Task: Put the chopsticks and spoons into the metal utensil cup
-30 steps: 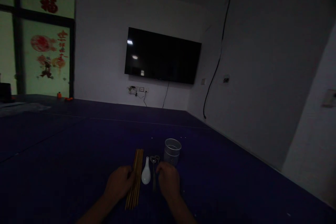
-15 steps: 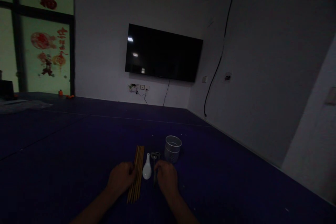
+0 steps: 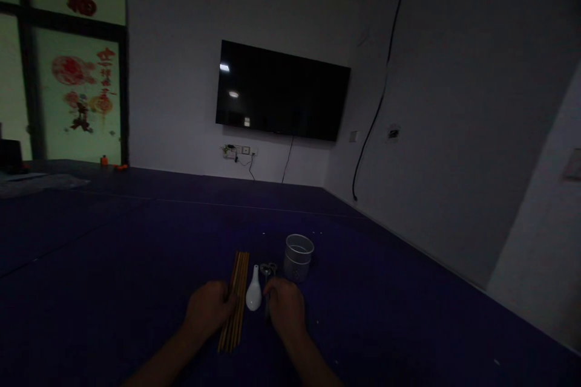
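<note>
On a dark purple surface (image 3: 136, 290) lie a bundle of wooden chopsticks (image 3: 236, 296), a white ceramic spoon (image 3: 253, 294) and a dark metal utensil (image 3: 269, 275) side by side. My left hand (image 3: 207, 308) rests on the left edge of the chopsticks, fingers curled over them. My right hand (image 3: 285, 308) lies over the lower part of the metal utensil, fingers bent; in the dim light I cannot see whether it grips it. A round metal cup (image 3: 298, 257) stands upright just beyond my right hand.
A black wall-mounted television (image 3: 281, 92) hangs ahead, with sockets and cables below it. A window with red paper decorations (image 3: 82, 87) is at the left. White walls close the right side. The purple surface stretches far to the left and back.
The view has risen slightly. Both hands have stayed by the chopsticks and the metal utensil, with only small shifts.
</note>
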The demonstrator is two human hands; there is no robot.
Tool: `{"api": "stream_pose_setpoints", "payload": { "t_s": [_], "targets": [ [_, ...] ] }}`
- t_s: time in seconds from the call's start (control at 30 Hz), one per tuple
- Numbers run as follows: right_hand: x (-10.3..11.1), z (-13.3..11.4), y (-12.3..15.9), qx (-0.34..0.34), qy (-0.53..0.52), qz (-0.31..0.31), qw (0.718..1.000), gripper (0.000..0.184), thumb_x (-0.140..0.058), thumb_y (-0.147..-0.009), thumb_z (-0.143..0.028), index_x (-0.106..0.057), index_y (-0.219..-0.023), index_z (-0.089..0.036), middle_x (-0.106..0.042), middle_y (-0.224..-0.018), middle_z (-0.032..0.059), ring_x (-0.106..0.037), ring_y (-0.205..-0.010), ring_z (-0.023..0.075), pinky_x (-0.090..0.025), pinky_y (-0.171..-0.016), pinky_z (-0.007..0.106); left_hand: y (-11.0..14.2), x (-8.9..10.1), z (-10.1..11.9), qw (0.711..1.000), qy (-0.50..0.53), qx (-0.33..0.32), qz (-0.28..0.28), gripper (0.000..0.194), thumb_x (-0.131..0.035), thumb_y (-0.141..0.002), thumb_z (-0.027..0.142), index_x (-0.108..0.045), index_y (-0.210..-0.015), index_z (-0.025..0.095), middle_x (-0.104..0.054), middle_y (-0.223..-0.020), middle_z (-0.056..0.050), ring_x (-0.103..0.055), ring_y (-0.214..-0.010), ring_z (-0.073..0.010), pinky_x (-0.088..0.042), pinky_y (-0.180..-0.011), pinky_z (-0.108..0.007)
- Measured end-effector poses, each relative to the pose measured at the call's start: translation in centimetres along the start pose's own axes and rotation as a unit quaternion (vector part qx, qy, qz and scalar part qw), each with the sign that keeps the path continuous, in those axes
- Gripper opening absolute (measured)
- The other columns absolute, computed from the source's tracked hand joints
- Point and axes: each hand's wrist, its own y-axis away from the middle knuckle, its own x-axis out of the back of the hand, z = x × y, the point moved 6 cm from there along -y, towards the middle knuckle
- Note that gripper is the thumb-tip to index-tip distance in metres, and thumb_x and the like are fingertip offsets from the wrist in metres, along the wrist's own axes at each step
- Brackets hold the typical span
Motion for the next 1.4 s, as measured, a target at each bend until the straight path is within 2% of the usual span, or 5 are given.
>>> {"api": "stream_pose_setpoints", "payload": {
  "t_s": [0.3,0.63,0.93,1.17,1.4],
  "targets": [
    [0.3,0.0,0.1,0.003,-0.009,0.006,1.000,0.034,-0.042,-0.076,-0.002,-0.069,-0.072,-0.022,-0.071,-0.076,0.0009,-0.064,-0.076,0.0137,-0.039,-0.068,0.021,0.0,0.5,-0.1,1.000,-0.022,0.010,0.008,0.029,-0.040,-0.082,0.034,-0.064,-0.078,0.018,-0.069,-0.078,-0.006,-0.066,-0.075,-0.0192,-0.043,-0.064,-0.027],
    [0.3,-0.2,0.1,0.016,-0.011,0.015,1.000,0.032,-0.044,-0.075,-0.002,-0.069,-0.070,-0.021,-0.071,-0.076,0.0013,-0.064,-0.076,0.0142,-0.038,-0.069,0.022,-0.4,0.4,-0.4,0.997,-0.070,-0.010,0.005,0.036,-0.035,-0.083,0.035,-0.066,-0.082,0.016,-0.070,-0.084,-0.011,-0.066,-0.080,-0.0227,-0.046,-0.070,-0.031],
    [0.2,-0.2,0.0,0.011,-0.010,0.012,1.000,0.031,-0.044,-0.074,-0.003,-0.068,-0.069,-0.022,-0.071,-0.074,0.0013,-0.064,-0.073,0.0140,-0.038,-0.065,0.021,0.0,0.5,0.4,0.994,-0.095,-0.047,-0.005,0.037,-0.034,-0.085,0.033,-0.066,-0.087,0.015,-0.071,-0.089,-0.012,-0.066,-0.085,-0.0244,-0.046,-0.075,-0.034],
    [0.3,-0.2,0.1,0.010,-0.011,0.013,1.000,0.033,-0.043,-0.074,-0.002,-0.069,-0.070,-0.022,-0.071,-0.075,0.0011,-0.064,-0.074,0.0142,-0.038,-0.067,0.021,-0.1,0.7,0.7,0.994,-0.106,-0.037,-0.017,0.035,-0.036,-0.084,0.030,-0.066,-0.090,0.014,-0.070,-0.092,-0.014,-0.067,-0.086,-0.0260,-0.047,-0.075,-0.036],
    [0.2,-0.2,0.1,0.015,-0.011,0.002,1.000,0.033,-0.042,-0.075,-0.002,-0.069,-0.072,-0.021,-0.071,-0.077,0.0011,-0.064,-0.076,0.0134,-0.039,-0.069,0.021,0.2,0.7,0.5,0.995,-0.099,-0.018,-0.017,0.033,-0.036,-0.085,0.028,-0.065,-0.091,0.014,-0.071,-0.093,-0.012,-0.066,-0.089,-0.0240,-0.047,-0.076,-0.032]
  ]
}}
